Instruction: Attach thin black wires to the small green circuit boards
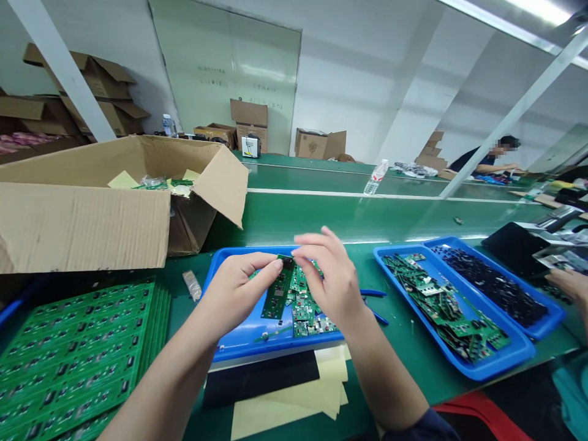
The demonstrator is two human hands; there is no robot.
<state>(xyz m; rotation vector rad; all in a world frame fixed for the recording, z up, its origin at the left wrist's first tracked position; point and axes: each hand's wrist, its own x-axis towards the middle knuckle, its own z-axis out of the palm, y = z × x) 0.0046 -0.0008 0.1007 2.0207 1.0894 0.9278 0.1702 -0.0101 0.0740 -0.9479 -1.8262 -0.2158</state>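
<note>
My left hand (241,288) pinches a narrow green circuit board (277,297) between thumb and fingers, tilted over a blue tray (248,340). My right hand (331,278) is at the board's upper end, thumb and index finger drawn together there. Whatever lies between those fingertips is too small to make out. Under the hands, the tray bears several populated green boards (301,315). The blue handles of a hand tool (374,294) stick out past the tray's right side.
Stacked green panels (78,355) lie left, below a cardboard box (82,226). To the right are a blue tray of boards (519,361) and a tray of black parts (496,278). A co-worker's hand (569,285) is at far right. Yellow paper (285,407) lies in front.
</note>
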